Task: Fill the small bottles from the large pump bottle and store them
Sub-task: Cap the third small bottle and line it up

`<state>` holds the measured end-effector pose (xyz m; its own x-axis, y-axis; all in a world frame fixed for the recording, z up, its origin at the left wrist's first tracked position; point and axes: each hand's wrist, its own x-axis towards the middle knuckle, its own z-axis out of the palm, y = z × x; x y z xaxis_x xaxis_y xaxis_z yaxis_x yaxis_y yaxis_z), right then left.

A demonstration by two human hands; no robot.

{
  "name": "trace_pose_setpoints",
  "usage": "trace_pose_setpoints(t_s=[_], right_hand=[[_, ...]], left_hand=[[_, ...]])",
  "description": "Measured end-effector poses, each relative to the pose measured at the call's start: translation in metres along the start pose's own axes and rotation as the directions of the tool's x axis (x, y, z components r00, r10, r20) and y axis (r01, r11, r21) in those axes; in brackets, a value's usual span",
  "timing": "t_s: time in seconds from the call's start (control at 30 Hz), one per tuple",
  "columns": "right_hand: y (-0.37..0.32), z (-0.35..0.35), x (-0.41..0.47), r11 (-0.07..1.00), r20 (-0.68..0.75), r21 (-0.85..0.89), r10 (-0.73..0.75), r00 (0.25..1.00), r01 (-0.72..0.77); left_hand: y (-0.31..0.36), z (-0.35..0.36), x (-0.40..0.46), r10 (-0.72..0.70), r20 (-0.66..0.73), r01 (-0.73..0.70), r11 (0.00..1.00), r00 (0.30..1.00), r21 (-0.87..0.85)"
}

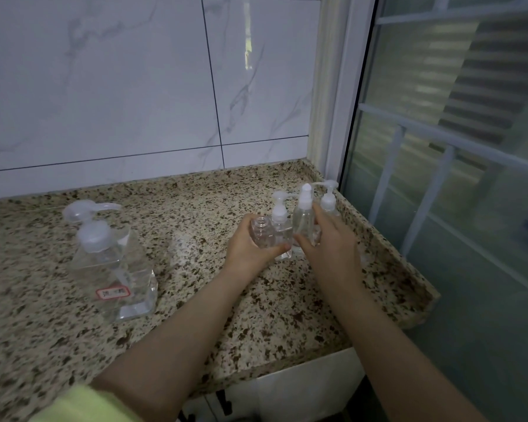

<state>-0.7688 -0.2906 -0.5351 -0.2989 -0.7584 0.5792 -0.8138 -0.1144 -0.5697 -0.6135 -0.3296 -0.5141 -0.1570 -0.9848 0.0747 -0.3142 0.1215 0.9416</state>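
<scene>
Small uncapped bottle (261,236) sits gripped in the left hand (250,245) beside its capped mates, right hand (326,239) grasping a round pump bottle (302,220); next, probably over to the large pump bottle (110,263).

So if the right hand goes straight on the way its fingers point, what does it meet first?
The right hand already grips a small pump bottle. Beyond it probably the open-necked bottle in the left hand; depth is unclear.

A speckled granite countertop (195,300) runs to a wall of grey-veined white tiles (104,86). A window (454,147) (white bars behind frosted glass) stands on the right.
</scene>
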Motion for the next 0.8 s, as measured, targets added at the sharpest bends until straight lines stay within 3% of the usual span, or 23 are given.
trace_pose_setpoints(t_s=[0.3,0.53,0.63,0.8], right_hand=[[-0.005,-0.014,-0.016,0.995,-0.015,-0.011,-0.099,0.995,0.099],[-0.021,-0.015,-0.037,0.947,0.023,0.142,-0.293,0.956,0.287],[-0.041,-0.007,-0.048,0.94,0.139,0.263,-0.258,0.956,0.216],[-0.067,0.003,-0.056,0.931,0.354,0.362,-0.18,0.918,0.043]], left_hand=[[0.001,-0.008,-0.007,0.054,0.003,-0.054,0.999,0.999,-0.003],[-0.005,-0.032,-0.029,0.07,-0.094,-0.067,0.997,0.993,0.036],[-0.008,-0.045,-0.044,0.081,-0.125,-0.078,0.996,0.989,0.033],[-0.012,-0.068,-0.07,0.086,0.045,-0.088,0.995,0.995,0.043]])
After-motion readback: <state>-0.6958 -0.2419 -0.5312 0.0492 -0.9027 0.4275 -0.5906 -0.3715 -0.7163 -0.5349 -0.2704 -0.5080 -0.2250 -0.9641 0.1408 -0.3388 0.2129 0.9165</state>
